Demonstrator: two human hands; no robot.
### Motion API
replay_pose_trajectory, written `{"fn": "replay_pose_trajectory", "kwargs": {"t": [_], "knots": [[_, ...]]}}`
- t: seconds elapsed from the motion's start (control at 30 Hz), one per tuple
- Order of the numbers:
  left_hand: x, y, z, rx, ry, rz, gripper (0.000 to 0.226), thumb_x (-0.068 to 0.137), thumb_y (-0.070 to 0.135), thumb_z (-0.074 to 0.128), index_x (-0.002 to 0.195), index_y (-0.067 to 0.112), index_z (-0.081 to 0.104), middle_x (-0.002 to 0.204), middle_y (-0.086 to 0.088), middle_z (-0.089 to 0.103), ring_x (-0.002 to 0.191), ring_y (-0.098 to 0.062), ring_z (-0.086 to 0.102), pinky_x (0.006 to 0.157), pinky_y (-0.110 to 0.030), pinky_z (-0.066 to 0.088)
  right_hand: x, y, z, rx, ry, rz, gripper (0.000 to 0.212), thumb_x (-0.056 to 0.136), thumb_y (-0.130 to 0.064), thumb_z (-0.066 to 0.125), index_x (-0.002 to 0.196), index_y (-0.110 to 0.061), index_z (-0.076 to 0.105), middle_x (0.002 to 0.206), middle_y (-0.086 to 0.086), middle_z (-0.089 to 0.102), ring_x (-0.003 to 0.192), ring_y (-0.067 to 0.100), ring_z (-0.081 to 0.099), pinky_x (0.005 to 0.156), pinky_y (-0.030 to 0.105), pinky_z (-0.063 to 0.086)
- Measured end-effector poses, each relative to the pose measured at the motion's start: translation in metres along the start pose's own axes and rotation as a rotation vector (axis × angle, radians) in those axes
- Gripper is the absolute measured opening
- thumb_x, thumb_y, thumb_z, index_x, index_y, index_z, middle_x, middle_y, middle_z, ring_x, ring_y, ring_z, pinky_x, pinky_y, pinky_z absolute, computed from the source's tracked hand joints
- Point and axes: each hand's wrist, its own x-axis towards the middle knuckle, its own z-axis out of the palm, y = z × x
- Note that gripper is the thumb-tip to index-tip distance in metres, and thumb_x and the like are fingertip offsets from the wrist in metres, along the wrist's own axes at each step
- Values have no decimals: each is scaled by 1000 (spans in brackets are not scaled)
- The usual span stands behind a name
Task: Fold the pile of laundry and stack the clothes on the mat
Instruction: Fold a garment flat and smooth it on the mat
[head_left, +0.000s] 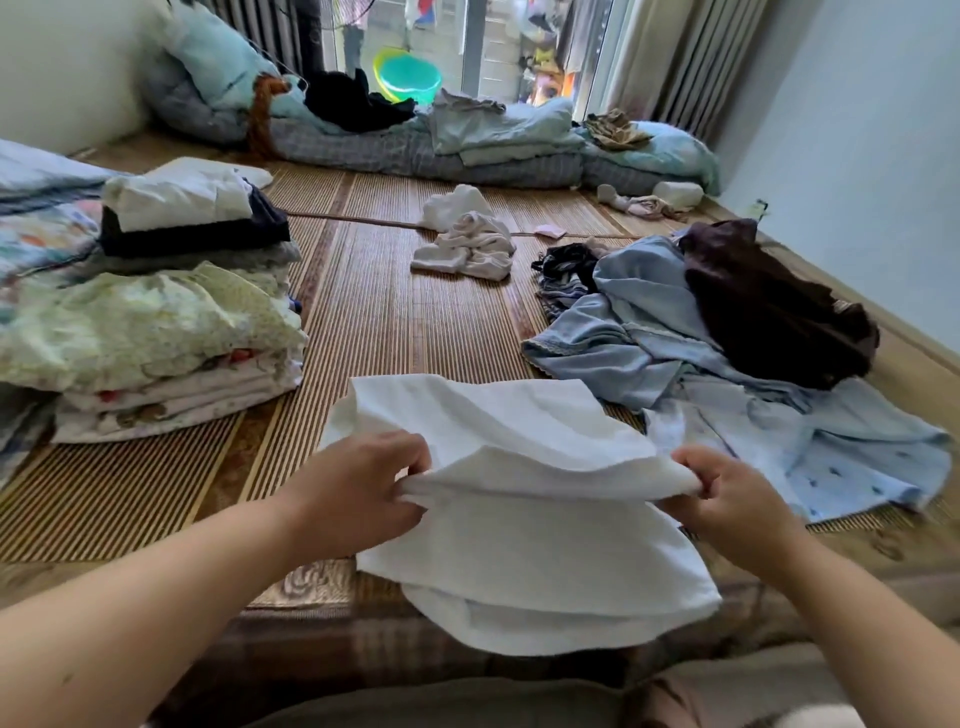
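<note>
A white garment (524, 545) hangs in front of me above the near edge of the bamboo mat (384, 322). My left hand (358, 493) pinches its left side and my right hand (737, 504) pinches its right side, so the cloth is stretched between them with its upper part draped forward. On the left stands a stack of folded clothes (156, 332), floral pieces below, dark and white ones on top. An unfolded pile lies on the right: light blue garments (691, 358) with a dark brown one (769, 306) on top.
A crumpled whitish garment (467, 244) lies mid-mat, with small socks (644, 202) farther back right. Rolled bedding and quilts (415, 140) line the far edge below a window. A wall runs along the right side.
</note>
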Motion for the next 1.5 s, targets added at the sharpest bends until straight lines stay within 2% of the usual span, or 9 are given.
{"fn": "replay_pose_trajectory", "kwargs": {"t": [0.23, 0.4, 0.5, 0.57, 0.63, 1.13, 1.3, 1.43, 1.5], "knots": [[-7, 7, 16, 217, -497, -76, 39, 67, 71, 53, 85, 37, 60, 84, 19, 57, 75, 0, 52, 70, -22, 47, -14, 7, 5, -420, -605, 288, 51, 72, -13, 51, 99, -56, 59, 104, -18, 60, 89, 1, 60, 72, 15, 49], [9, 6, 19, 153, -314, -137, 61, 65, 87, 37, 87, 39, 66, 110, 25, 53, 99, 0, 52, 86, -28, 49, 9, -10, 9, -345, -255, 277, 52, 88, -2, 45, 118, -39, 65, 133, 5, 60, 55, -5, 57, 42, 8, 37], [25, -4, 34, 323, -289, -142, 67, 73, 80, 42, 133, 49, 44, 151, 12, 32, 138, -19, 25, 112, -44, 31, 16, -12, 41, -196, -291, 215, 56, 90, -37, 63, 142, -39, 43, 149, 2, 44, 100, -2, 61, 84, 20, 51], [31, -17, 46, 356, -418, -242, 82, 74, 74, 49, 146, 53, 18, 162, 9, 3, 149, -26, 0, 120, -52, 11, 19, -10, 73, -338, -472, 270, 76, 85, -58, 61, 150, -42, 25, 160, 3, 20, 140, 23, 33, 111, 41, 31], [32, -37, 55, 337, -506, -354, 90, 72, 71, 50, 147, 56, 2, 162, 6, -13, 148, -34, -12, 120, -55, 3, 29, -4, 97, -483, -494, 294, 81, 84, -67, 53, 151, -46, 11, 163, 4, -2, 147, 38, 6, 116, 53, 16], [95, -134, 40, 252, -476, -630, 78, 83, 74, 34, 148, 53, -3, 161, 0, -19, 146, -41, -13, 118, -52, -2, 211, -6, 139, -602, -512, 161, 67, 91, -69, 35, 149, -52, 5, 163, -2, -12, 148, 38, -10, 117, 61, 6], [97, -125, 26, 308, -489, -621, 80, 81, 80, 29, 151, 48, 4, 164, -5, -4, 148, -38, 7, 119, -47, 9, 212, -39, 135, -604, -439, 139, 53, 95, -45, 47, 146, -43, 31, 161, 2, 17, 146, 33, 15, 111, 65, 17], [86, -113, 15, 273, -484, -619, 75, 85, 74, 28, 151, 42, 17, 161, -7, 19, 144, -30, 26, 114, -42, 22, 141, -66, 143, -197, 93, -44, 27, 85, -13, 53, 103, -22, 71, 112, 1, 65, 109, 23, 52, 93, 38, 42], [78, -104, 11, 263, -498, -611, 70, 87, 71, 28, 150, 41, 22, 158, -5, 27, 141, -27, 32, 114, -42, 26, 99, -70, 145, -87, 9, -16, 18, 82, -16, 53, 77, -19, 71, 80, -6, 66, 81, 14, 59, 76, 33, 51]]}}
